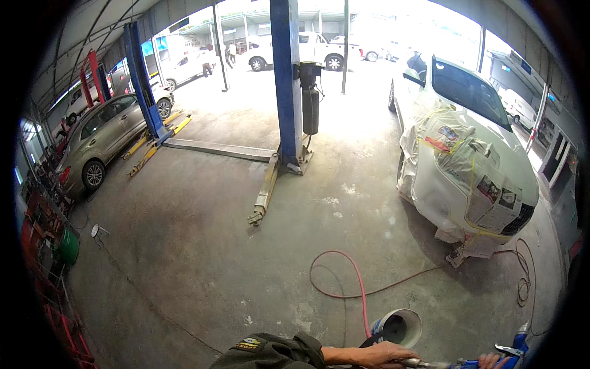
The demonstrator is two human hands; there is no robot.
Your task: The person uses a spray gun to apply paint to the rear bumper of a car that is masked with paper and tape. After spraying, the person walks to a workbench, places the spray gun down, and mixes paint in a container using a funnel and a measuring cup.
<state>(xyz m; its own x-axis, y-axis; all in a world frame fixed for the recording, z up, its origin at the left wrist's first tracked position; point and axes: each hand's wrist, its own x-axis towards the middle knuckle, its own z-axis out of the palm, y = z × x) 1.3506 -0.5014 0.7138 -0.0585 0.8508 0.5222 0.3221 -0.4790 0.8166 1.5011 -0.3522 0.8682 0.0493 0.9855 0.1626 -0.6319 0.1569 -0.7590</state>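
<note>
At the bottom edge, my left hand [386, 355] reaches in from a dark sleeve and is closed around a metal hose fitting [413, 363]. A blue air gun [517, 343] with a silver lever lies to the right of it, its body partly cut off by the picture's edge. My right hand [490, 361] is wrapped on this air gun; only some fingers show. A red air hose [364, 301] loops over the floor and runs down behind the bucket's left side towards my left hand. Just beyond that hand is a white bucket [420, 329] with a dark inside.
A white car [442, 190], its front partly masked with paper and film, stands at the right. A blue lift post [286, 80] with a yellowish arm [265, 190] rises ahead. On the left are a tan car [110, 135] and a green drum [67, 246]. More hose coils [523, 289] lie right.
</note>
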